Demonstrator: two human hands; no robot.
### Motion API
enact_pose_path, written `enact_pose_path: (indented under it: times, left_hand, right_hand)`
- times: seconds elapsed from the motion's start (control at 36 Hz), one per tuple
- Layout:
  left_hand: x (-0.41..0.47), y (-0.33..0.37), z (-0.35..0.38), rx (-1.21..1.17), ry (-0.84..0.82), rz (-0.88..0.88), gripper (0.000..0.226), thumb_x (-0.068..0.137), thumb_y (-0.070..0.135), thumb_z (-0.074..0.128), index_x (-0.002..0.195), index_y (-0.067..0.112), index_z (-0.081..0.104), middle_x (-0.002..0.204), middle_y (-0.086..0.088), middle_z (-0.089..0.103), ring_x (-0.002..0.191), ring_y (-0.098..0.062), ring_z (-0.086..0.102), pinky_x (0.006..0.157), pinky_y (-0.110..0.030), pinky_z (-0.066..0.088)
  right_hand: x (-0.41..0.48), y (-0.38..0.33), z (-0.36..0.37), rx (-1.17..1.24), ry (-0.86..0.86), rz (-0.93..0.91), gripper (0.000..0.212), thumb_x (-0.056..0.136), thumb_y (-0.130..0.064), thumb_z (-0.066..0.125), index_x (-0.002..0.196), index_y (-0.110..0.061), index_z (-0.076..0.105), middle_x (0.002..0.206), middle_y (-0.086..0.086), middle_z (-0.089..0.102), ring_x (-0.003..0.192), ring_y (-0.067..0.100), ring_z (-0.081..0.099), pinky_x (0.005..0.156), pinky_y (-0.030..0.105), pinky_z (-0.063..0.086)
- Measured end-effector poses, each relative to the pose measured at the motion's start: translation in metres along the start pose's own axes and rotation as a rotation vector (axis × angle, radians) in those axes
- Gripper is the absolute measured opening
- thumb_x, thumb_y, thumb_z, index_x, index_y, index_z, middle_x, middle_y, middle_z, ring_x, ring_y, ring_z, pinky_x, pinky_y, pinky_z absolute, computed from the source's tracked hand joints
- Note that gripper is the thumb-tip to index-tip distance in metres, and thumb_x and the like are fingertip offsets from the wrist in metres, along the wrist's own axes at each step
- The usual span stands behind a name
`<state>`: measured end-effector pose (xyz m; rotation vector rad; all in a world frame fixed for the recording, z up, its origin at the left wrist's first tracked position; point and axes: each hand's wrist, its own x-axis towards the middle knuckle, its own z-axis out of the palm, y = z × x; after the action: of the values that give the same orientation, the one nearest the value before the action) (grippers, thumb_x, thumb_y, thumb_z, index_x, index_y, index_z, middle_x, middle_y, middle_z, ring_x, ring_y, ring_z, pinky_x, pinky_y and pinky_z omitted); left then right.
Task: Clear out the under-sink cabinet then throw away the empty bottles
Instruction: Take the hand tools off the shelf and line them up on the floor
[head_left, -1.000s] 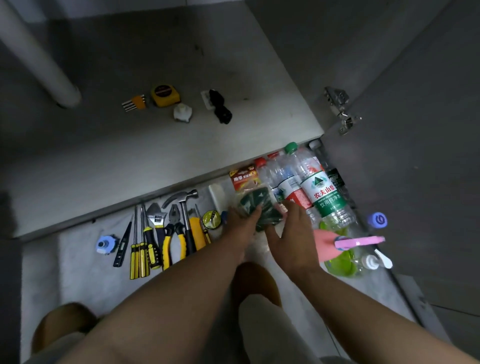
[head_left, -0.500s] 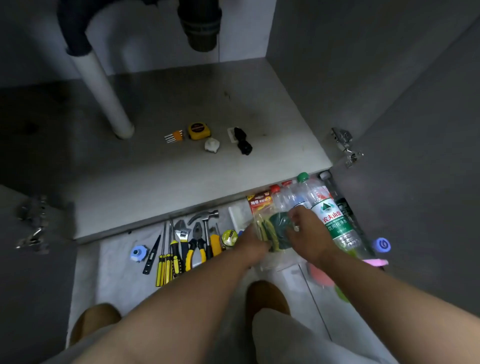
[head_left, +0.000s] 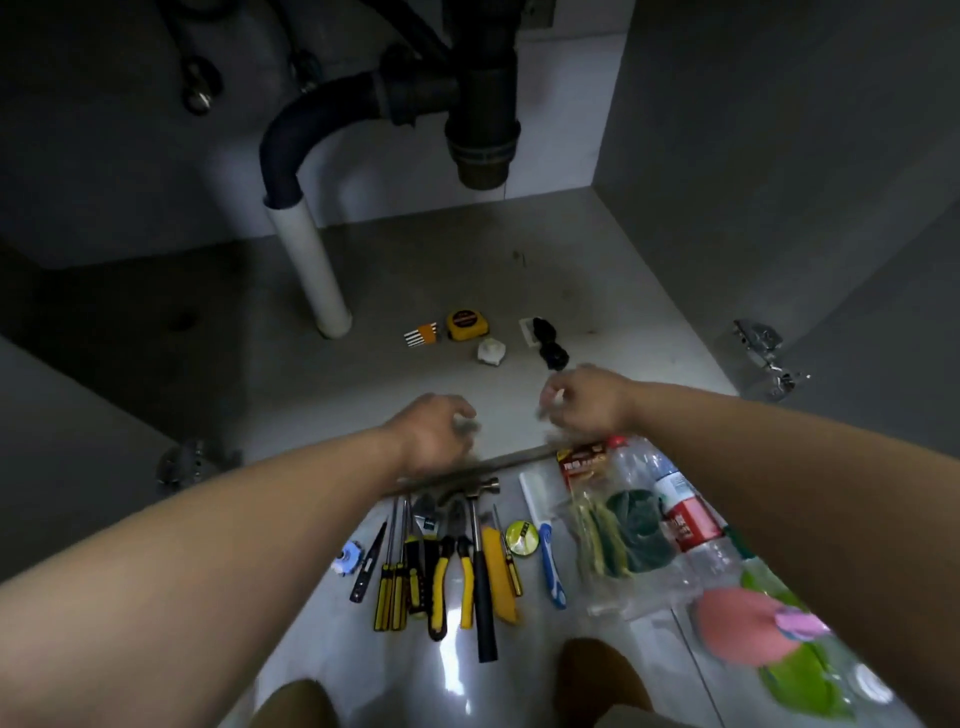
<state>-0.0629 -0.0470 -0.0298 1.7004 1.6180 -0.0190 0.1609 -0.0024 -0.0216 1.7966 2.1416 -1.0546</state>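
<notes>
The under-sink cabinet floor (head_left: 270, 374) holds a yellow tape measure (head_left: 466, 325), a small orange-and-white comb-like piece (head_left: 422, 333), a white lump (head_left: 491, 352) and a black object on a white card (head_left: 545, 343). My left hand (head_left: 434, 428) and my right hand (head_left: 584, 402) hover blurred over the cabinet's front edge, fingers curled, nothing visibly held. On the floor tiles outside lie clear plastic bottles (head_left: 680, 514) and a clear bag of green scouring pads (head_left: 618, 540).
A row of tools (head_left: 447, 561) lies on the floor in front: screwdrivers, pliers, hammer, cutter. A pink and green spray bottle (head_left: 769, 639) is at lower right. A white drain pipe (head_left: 311, 270) and dark trap (head_left: 483, 135) hang in the cabinet. Door hinges (head_left: 763, 358) flank the opening.
Both hands let go of the bag of scouring pads, which now lies on the floor, and moved up over the cabinet's front edge. The view tilted up into the cabinet.
</notes>
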Motion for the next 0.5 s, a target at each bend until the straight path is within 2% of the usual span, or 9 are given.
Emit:
enact_pose_path:
  times: [0.08,0.17,0.25,0.31,0.36,0.42,0.5]
  left_hand:
    - [0.029,-0.009,-0.003,0.07,0.027,0.051,0.055,0.098,0.017,0.06,0.15,0.024,0.043,0.155,-0.01,0.04,0.14,-0.028,0.044,0.117,-0.033,0.035]
    - [0.061,-0.012,0.001,0.151,0.064,0.117,0.066,0.097,0.017,0.059,0.157,0.029,0.032,0.163,-0.01,0.027,0.152,-0.028,0.023,0.123,-0.033,0.022]
    - [0.093,-0.006,0.009,0.215,0.105,0.201,0.076,0.095,0.016,0.059,0.16,0.028,0.023,0.167,-0.011,0.015,0.154,-0.03,0.017,0.125,-0.034,0.019]
    - [0.112,-0.001,0.011,0.272,0.094,0.198,0.081,0.093,0.019,0.06,0.161,0.029,0.016,0.169,-0.012,0.003,0.155,-0.032,0.011,0.125,-0.034,0.018]
    - [0.126,0.005,0.013,0.331,0.069,0.188,0.086,0.093,0.023,0.062,0.161,0.031,0.012,0.17,-0.011,-0.005,0.156,-0.031,0.007,0.125,-0.036,0.02]
    - [0.135,0.009,0.013,0.372,0.059,0.201,0.086,0.093,0.024,0.064,0.162,0.029,0.013,0.17,-0.011,-0.002,0.156,-0.031,0.01,0.123,-0.039,0.025]
    - [0.138,0.012,0.009,0.408,0.119,0.232,0.064,0.093,0.017,0.063,0.153,0.017,0.039,0.16,-0.013,0.026,0.145,-0.034,0.033,0.114,-0.039,0.037]
  right_hand:
    - [0.033,0.002,0.007,-0.022,0.066,0.046,0.047,0.094,-0.028,0.058,0.14,-0.027,0.049,0.143,0.013,0.041,0.128,0.034,0.045,0.102,0.032,0.04]
    - [0.059,0.007,0.014,0.026,0.146,0.075,0.062,0.092,-0.028,0.059,0.15,-0.031,0.036,0.151,0.014,0.026,0.131,0.039,0.041,0.112,0.038,0.038]
    - [0.08,0.015,0.017,-0.004,0.226,0.077,0.067,0.093,-0.026,0.06,0.153,-0.031,0.032,0.16,0.017,0.016,0.143,0.041,0.028,0.116,0.043,0.034]
    - [0.092,0.021,0.016,-0.047,0.257,0.058,0.067,0.093,-0.024,0.061,0.154,-0.026,0.032,0.162,0.017,0.016,0.146,0.04,0.025,0.117,0.042,0.033]
    - [0.1,0.024,0.016,-0.086,0.263,0.045,0.063,0.093,-0.022,0.061,0.152,-0.02,0.039,0.158,0.015,0.029,0.141,0.038,0.034,0.114,0.04,0.037]
    - [0.104,0.025,0.019,-0.126,0.271,0.058,0.053,0.092,-0.019,0.061,0.144,-0.014,0.049,0.145,0.016,0.044,0.128,0.037,0.047,0.108,0.04,0.043]
    - [0.101,0.025,0.027,-0.186,0.325,0.09,0.045,0.094,-0.016,0.058,0.137,-0.009,0.053,0.134,0.014,0.048,0.118,0.034,0.051,0.101,0.04,0.048]
